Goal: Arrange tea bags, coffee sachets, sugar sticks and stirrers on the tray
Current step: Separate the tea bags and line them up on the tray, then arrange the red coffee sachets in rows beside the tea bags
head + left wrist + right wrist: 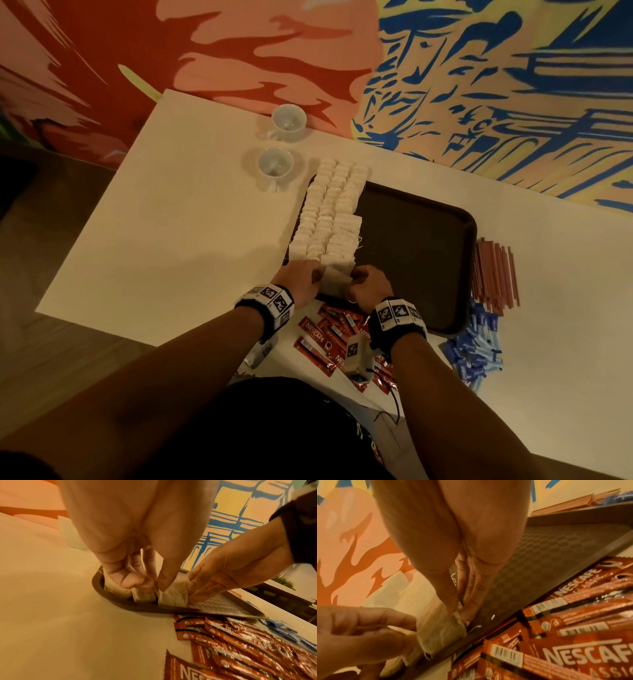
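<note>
Nearest to us, on the pale table (178,219) just short of the tray, coffee sachets (323,341) lie in a loose red heap, not yet sorted. To their right sits a pile of blue sugar sticks (474,353), and just beyond those a bundle of reddish stirrers (495,274) lies beside the tray's right edge. We judge that none of these three kinds is on the tray yet.

Next come our hands, meeting at the near edge of the dark tray (421,246). Our left hand (301,279) has its fingers curled down, thumb and fingertips pinching the left side of one tea bag (173,595). Our right hand (368,287) pinches the same bag's right side between thumb and fingers. The bag stands on edge against the tray's near rim, at the front of the rows.

Beyond the hands, tea bags (329,212) fill the left part of the tray in three overlapping rows that run to its far edge and slightly past it. This part looks almost finished. The tray's wide right side is bare.

Farther still, two white cups (282,144) stand on the table to the left of the tray, below a painted wall (479,85).
</note>
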A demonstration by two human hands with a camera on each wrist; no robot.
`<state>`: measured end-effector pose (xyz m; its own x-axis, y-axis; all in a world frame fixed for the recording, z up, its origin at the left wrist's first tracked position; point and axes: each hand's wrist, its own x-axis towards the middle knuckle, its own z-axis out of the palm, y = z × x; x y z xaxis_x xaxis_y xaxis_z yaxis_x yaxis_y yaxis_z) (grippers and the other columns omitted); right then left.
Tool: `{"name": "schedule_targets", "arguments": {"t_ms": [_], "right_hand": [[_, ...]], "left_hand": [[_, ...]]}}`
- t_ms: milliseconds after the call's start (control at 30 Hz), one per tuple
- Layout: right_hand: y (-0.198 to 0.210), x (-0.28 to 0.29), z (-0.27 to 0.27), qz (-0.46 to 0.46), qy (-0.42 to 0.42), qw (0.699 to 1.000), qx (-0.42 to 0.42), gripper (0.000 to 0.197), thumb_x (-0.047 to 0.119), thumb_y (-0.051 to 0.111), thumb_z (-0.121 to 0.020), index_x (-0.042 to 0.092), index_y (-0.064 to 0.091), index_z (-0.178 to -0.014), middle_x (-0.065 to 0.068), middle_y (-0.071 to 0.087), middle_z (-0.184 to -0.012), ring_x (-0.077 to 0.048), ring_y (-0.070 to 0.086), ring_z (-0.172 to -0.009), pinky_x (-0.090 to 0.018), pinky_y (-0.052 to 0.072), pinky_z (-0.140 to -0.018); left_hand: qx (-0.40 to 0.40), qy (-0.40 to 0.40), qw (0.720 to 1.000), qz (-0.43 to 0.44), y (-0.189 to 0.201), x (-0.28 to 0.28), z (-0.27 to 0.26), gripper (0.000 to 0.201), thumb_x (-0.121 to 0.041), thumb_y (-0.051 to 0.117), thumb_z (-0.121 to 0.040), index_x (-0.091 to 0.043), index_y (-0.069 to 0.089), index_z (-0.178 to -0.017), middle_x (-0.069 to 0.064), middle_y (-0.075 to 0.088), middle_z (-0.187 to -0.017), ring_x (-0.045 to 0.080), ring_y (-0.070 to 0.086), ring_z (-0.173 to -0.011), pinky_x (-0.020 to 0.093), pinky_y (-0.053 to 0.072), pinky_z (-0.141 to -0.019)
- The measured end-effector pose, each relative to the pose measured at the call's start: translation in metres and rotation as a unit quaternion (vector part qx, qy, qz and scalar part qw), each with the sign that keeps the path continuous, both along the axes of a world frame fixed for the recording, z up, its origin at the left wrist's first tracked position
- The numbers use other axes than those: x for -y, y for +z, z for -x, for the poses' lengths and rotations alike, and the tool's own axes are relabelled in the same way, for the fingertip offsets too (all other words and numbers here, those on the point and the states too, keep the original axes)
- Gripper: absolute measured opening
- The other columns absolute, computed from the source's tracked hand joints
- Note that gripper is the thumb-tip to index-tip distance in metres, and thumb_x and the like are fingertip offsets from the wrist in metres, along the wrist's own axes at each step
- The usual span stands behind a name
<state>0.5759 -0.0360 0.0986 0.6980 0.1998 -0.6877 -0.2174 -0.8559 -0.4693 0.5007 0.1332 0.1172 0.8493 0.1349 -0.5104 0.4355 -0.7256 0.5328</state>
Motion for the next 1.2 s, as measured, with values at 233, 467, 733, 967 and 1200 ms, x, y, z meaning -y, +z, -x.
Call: {"name": "schedule_targets", "arguments": {"t_ms": [233,467,733,967,1200], "right_hand": [[0.042,0.032,-0.014,-0.05,-0.046,0.998,0.012,0.041,0.018,0.076,-0.088,0.022,0.055,-0.124,0.003,0.063,-0.11,-0.016,0.064,-0.102,-0.034,0.056,-0.089],[0.081,0.061,-0.007,-0.033,0.09,0.995,0.034,0.041,0.032,0.077,-0.088,0.026,0.057,-0.123,0.008,0.059,-0.111,-0.01,0.059,-0.103,-0.025,0.048,-0.085],[0.078,0.126,0.029,0.013,0.188,0.982,0.032,0.06,0.051,0.079,-0.079,0.028,0.054,-0.128,0.005,0.055,-0.125,-0.014,0.055,-0.112,-0.033,0.049,-0.096],[0.045,0.138,0.071,0.106,0.287,0.949,0.079,0.103,0.071,0.077,-0.066,0.025,0.033,-0.147,-0.004,0.038,-0.146,-0.03,0.041,-0.134,-0.048,0.037,-0.114],[0.014,0.116,0.084,0.161,0.337,0.918,0.132,0.146,0.076,0.083,-0.054,0.013,0.003,-0.159,-0.011,0.015,-0.163,-0.036,0.019,-0.149,-0.055,0.017,-0.123]], "left_hand": [[0.03,0.067,0.995,0.06,0.019,-0.019,0.01,0.018,-0.033,0.062,-0.095,-0.03,0.062,-0.113,-0.009,0.067,-0.102,0.011,0.064,-0.089,0.025,0.05,-0.074],[0.065,0.016,0.995,0.07,0.042,-0.017,0.038,0.019,-0.03,0.065,-0.094,-0.037,0.061,-0.111,-0.017,0.063,-0.1,0.005,0.062,-0.094,0.028,0.052,-0.089],[0.045,-0.023,0.999,0.019,0.047,0.025,0.085,0.02,-0.029,0.062,-0.094,-0.038,0.061,-0.112,-0.016,0.065,-0.102,0.006,0.063,-0.079,0.03,0.053,-0.082],[-0.038,-0.076,0.989,-0.118,0.026,0.071,0.128,0.048,-0.024,0.057,-0.094,-0.031,0.047,-0.14,-0.005,0.049,-0.138,0.02,0.053,-0.125,0.029,0.043,-0.101],[-0.043,-0.079,0.979,-0.185,-0.004,0.085,0.141,0.064,-0.027,0.055,-0.098,-0.033,0.025,-0.154,-0.002,0.017,-0.164,0.023,0.034,-0.143,0.036,0.039,-0.113]]}}
